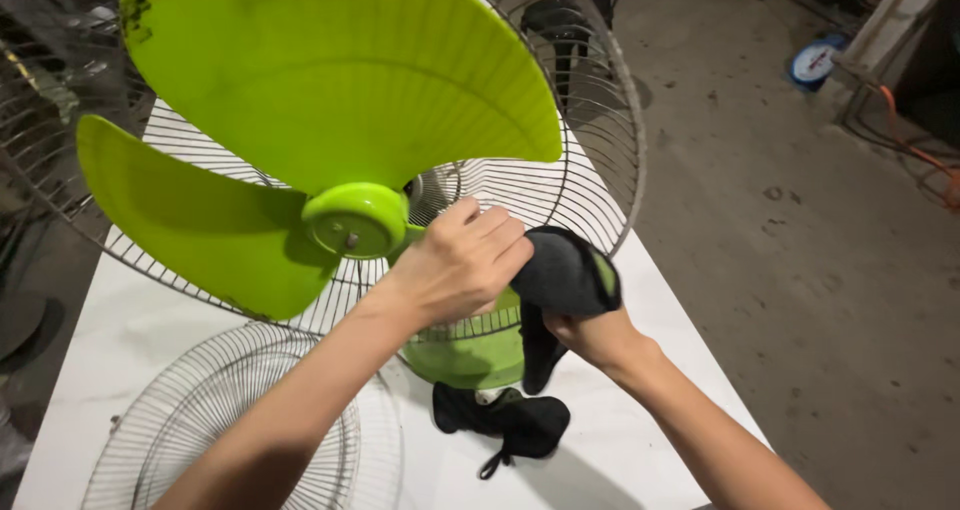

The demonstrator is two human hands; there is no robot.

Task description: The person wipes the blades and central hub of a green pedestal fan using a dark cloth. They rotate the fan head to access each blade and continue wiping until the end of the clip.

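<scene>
Centrally: left hand (455, 260) clenched on the lime fan blade (330, 90) beside its hub; right hand (590, 335) pinching dark cloth (565, 270), touching, just right.

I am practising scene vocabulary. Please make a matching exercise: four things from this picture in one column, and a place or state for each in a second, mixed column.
Things:
1. fan blades
2. loose wire grille
3. dark cloth
4. round scale

Places or states:
A. lying flat on the white table
B. on the concrete floor, far right
C. lime green, in front of the rear guard
D. draped over the right hand

Pairs: 1-C, 2-A, 3-D, 4-B
</scene>
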